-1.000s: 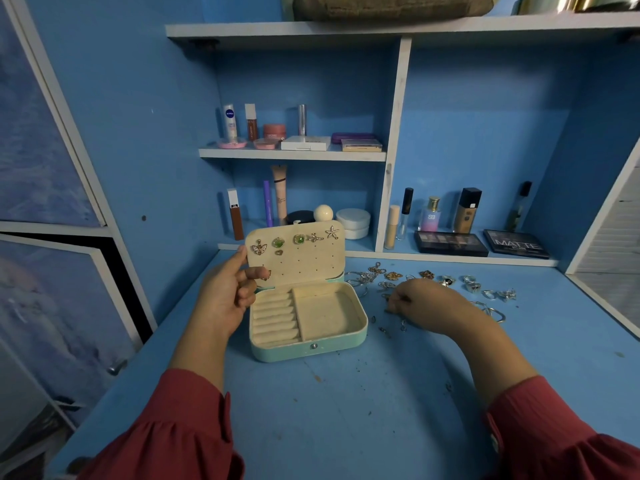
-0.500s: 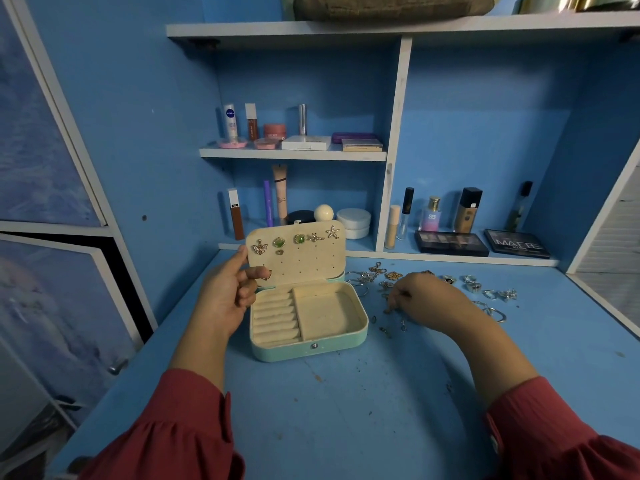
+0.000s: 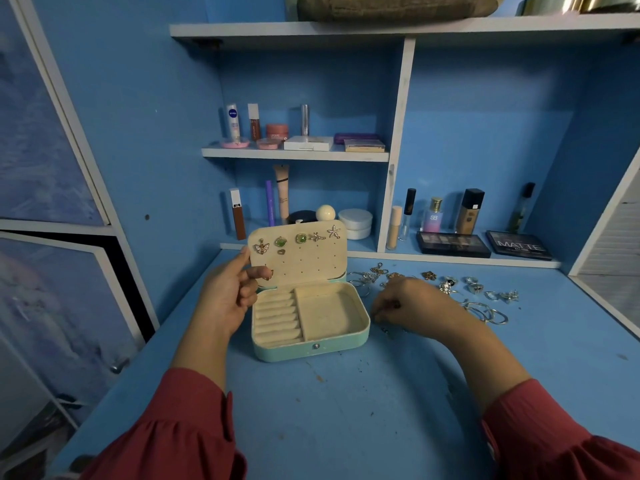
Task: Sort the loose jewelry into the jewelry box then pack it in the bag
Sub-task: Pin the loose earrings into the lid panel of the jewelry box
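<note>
A mint jewelry box (image 3: 311,348) stands open on the blue desk, its cream lid (image 3: 311,261) upright with several earrings pinned along the top. My left hand (image 3: 225,299) grips the lid's left edge, its fingertips on a small gold earring (image 3: 268,274) at the lid's lower left. Just right of the box, my right hand (image 3: 412,303) rests on the desk with fingers pinched together; anything between them is too small to see. Loose jewelry (image 3: 478,292), rings, hoops and charms, lies behind and right of that hand. A brownish bag (image 3: 391,6) sits on the top shelf.
Shelves behind the desk (image 3: 346,410) hold cosmetics: bottles, tubes and jars (image 3: 356,220), and two dark palettes (image 3: 452,244) at the back right. Small dark bits (image 3: 388,332) dot the desk near the box. A white divider (image 3: 396,150) splits the shelving.
My right hand has slid a little left toward the box, its fingers drawing together on the desk. My left hand and the lid have stayed put.
</note>
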Action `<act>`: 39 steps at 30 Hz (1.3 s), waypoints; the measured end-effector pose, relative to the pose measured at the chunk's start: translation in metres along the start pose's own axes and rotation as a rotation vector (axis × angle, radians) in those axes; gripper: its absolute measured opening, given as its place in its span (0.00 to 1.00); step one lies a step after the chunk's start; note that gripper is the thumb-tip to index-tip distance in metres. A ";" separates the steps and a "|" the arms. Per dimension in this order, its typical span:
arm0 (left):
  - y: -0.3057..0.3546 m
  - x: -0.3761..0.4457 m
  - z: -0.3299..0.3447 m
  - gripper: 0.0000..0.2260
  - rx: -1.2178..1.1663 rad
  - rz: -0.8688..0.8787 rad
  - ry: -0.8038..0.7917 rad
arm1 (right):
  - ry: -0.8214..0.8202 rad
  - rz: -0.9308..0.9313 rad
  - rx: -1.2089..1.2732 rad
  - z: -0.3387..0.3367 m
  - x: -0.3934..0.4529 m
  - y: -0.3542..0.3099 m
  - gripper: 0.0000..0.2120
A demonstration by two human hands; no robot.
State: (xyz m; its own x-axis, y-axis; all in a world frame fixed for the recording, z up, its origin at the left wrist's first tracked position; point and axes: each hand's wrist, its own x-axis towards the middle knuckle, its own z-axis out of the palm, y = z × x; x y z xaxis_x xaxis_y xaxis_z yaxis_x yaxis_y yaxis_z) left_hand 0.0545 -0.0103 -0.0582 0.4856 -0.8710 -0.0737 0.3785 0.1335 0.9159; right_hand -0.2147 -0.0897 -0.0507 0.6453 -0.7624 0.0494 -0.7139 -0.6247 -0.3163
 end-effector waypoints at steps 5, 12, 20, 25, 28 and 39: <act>-0.001 0.005 -0.003 0.08 0.055 0.051 0.044 | 0.200 0.094 0.072 0.006 0.004 -0.002 0.05; -0.006 0.015 -0.003 0.06 0.201 0.159 0.151 | 0.339 -0.004 0.229 0.018 0.026 -0.046 0.07; -0.008 0.018 -0.005 0.08 0.179 0.152 0.193 | 0.373 -0.025 0.297 0.034 0.070 -0.095 0.08; -0.009 0.018 -0.005 0.09 0.177 0.147 0.202 | 0.422 0.009 0.326 0.045 0.086 -0.102 0.09; -0.009 0.019 -0.005 0.10 0.174 0.153 0.197 | 0.445 0.011 0.328 0.047 0.088 -0.104 0.10; -0.008 0.018 -0.005 0.09 0.180 0.152 0.195 | 0.423 -0.022 0.272 0.048 0.086 -0.106 0.10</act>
State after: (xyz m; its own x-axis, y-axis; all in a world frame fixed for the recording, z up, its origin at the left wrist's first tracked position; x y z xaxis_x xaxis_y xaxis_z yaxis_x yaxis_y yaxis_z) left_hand 0.0639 -0.0245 -0.0692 0.6744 -0.7383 0.0111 0.1526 0.1540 0.9762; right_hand -0.0708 -0.0807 -0.0583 0.4522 -0.7866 0.4205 -0.5685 -0.6175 -0.5437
